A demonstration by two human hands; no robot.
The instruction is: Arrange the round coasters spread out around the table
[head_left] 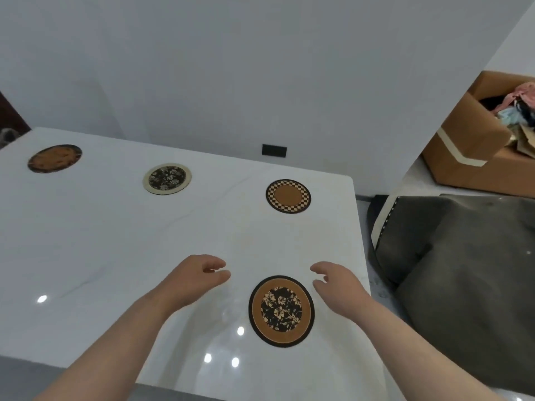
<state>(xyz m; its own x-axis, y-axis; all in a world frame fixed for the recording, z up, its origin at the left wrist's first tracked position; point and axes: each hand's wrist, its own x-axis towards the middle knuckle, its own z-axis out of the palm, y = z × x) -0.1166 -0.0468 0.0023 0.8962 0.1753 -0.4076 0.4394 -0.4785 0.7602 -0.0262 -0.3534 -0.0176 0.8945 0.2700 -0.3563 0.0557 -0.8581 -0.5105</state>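
Note:
Several round coasters lie flat on a glossy white table (115,241). Nearest me is a brown coaster with a black floral centre (281,311). A checkered-rim coaster (288,196) sits toward the far right corner, a cream-rimmed floral coaster (167,178) lies at the far middle, and a dark-rimmed orange coaster (54,158) rests at the far left. My left hand (199,274) hovers left of the near coaster with fingers loosely curled, holding nothing. To the upper right of that coaster, my right hand (337,282) is empty, fingers apart.
The table's right edge runs close beside my right hand. Beyond it lies a dark grey cushion or cloth (463,270) and an open cardboard box (477,140) full of fabric. A white wall with a black socket (274,150) stands behind the table.

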